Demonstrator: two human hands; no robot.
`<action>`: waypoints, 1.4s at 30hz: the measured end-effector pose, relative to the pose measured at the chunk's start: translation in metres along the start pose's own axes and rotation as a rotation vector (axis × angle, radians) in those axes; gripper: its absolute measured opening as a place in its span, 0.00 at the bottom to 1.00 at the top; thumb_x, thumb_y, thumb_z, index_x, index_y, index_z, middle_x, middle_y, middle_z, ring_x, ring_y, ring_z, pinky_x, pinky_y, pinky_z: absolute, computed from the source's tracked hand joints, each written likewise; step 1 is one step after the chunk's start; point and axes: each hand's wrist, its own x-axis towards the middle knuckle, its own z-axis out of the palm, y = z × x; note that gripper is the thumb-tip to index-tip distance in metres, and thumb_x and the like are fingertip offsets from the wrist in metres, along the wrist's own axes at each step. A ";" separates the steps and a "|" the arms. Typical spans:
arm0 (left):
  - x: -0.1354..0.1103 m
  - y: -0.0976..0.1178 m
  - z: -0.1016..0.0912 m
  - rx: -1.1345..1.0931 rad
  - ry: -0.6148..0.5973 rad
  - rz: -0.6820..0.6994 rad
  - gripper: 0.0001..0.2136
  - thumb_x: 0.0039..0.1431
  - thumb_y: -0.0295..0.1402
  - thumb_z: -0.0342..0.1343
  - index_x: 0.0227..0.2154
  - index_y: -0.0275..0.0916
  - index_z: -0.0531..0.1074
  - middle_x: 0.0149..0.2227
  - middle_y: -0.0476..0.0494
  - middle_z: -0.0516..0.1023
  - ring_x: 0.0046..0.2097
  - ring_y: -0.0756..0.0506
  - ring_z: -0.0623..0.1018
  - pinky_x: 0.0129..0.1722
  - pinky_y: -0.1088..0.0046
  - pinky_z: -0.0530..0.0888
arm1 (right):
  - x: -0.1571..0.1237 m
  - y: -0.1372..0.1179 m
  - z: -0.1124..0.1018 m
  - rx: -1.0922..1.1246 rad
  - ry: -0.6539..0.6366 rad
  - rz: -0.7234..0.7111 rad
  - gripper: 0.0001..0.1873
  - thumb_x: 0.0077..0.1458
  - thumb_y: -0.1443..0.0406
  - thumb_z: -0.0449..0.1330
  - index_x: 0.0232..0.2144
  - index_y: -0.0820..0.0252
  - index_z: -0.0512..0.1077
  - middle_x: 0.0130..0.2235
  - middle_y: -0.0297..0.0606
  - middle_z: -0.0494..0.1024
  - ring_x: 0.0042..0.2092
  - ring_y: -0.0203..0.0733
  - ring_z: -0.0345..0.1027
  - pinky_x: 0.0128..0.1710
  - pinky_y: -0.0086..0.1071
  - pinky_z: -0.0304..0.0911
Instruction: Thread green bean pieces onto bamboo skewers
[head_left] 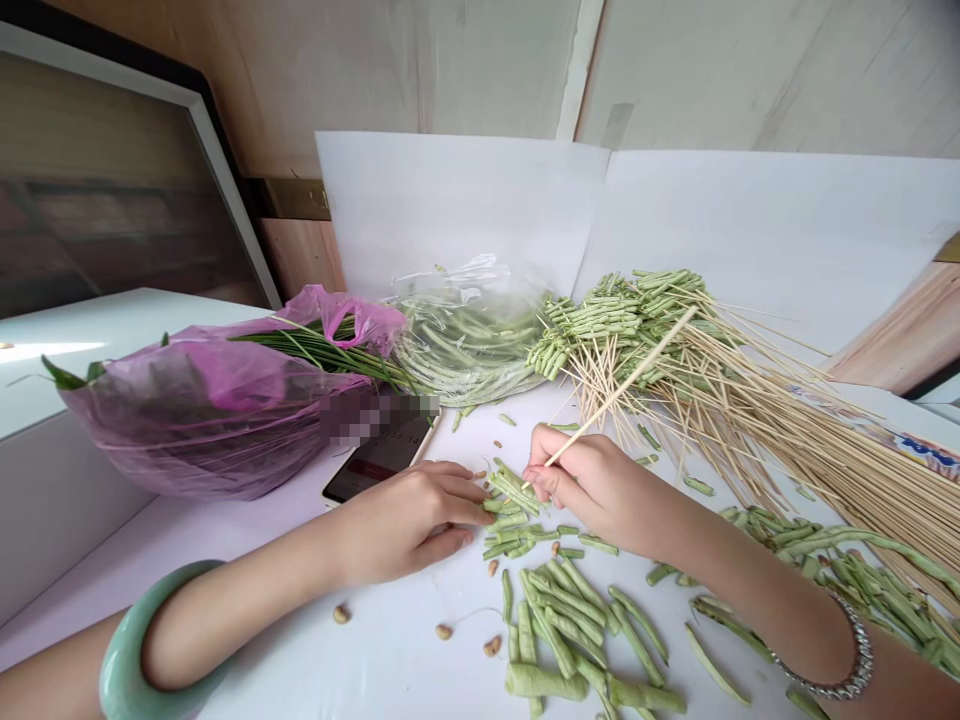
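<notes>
My right hand [581,480] is closed in a pinch round a thin bamboo skewer [626,385], which slants up to the right with its lower end among cut green bean pieces [514,490]. Reaching in from the left, my left hand [427,515] has its fingers stretched out, their tips at the left ends of those pieces. Its thumb is apart from the fingers. Just below both hands lies a looser heap of longer cut beans [559,610]. A few small brown beans [444,631] are scattered on the white tabletop [300,640].
Behind stand a pink plastic bag [217,420] of greens and a clear bag [472,340] of long beans. A phone [382,455] lies by my left hand. Skewers threaded with beans [630,315] are piled at back right, beside bare skewers [847,470]. More cut beans [877,590] lie right.
</notes>
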 end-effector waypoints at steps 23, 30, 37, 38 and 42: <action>-0.003 0.004 0.003 -0.057 0.330 -0.259 0.07 0.59 0.33 0.55 0.28 0.40 0.63 0.40 0.41 0.78 0.45 0.42 0.76 0.46 0.62 0.71 | 0.011 0.024 -0.004 0.629 0.281 0.066 0.22 0.53 0.47 0.59 0.23 0.57 0.59 0.22 0.32 0.72 0.22 0.33 0.62 0.24 0.29 0.60; 0.001 0.001 0.012 -0.745 0.561 -0.384 0.18 0.51 0.45 0.64 0.34 0.36 0.69 0.36 0.38 0.80 0.39 0.44 0.79 0.42 0.66 0.74 | 0.005 0.014 0.015 0.908 0.464 0.045 0.20 0.54 0.50 0.61 0.25 0.57 0.62 0.24 0.33 0.73 0.24 0.35 0.66 0.27 0.31 0.64; 0.000 0.007 0.016 -0.993 0.734 -0.407 0.16 0.44 0.42 0.69 0.28 0.35 0.76 0.28 0.43 0.81 0.32 0.47 0.79 0.38 0.70 0.75 | -0.002 -0.002 0.032 1.028 0.498 0.021 0.18 0.54 0.53 0.64 0.24 0.58 0.66 0.26 0.35 0.77 0.27 0.37 0.71 0.30 0.33 0.70; 0.001 0.008 0.016 -0.988 0.771 -0.398 0.15 0.43 0.41 0.70 0.28 0.35 0.77 0.28 0.45 0.81 0.31 0.48 0.78 0.36 0.72 0.74 | -0.003 -0.004 0.035 1.040 0.494 0.015 0.17 0.54 0.53 0.64 0.24 0.58 0.67 0.26 0.35 0.77 0.27 0.37 0.72 0.31 0.32 0.70; 0.001 0.011 0.017 -1.004 0.830 -0.409 0.14 0.40 0.39 0.72 0.27 0.34 0.79 0.25 0.47 0.79 0.27 0.52 0.74 0.30 0.79 0.70 | -0.007 -0.006 0.042 1.036 0.486 -0.055 0.13 0.59 0.57 0.61 0.27 0.58 0.70 0.29 0.36 0.79 0.29 0.36 0.74 0.32 0.31 0.71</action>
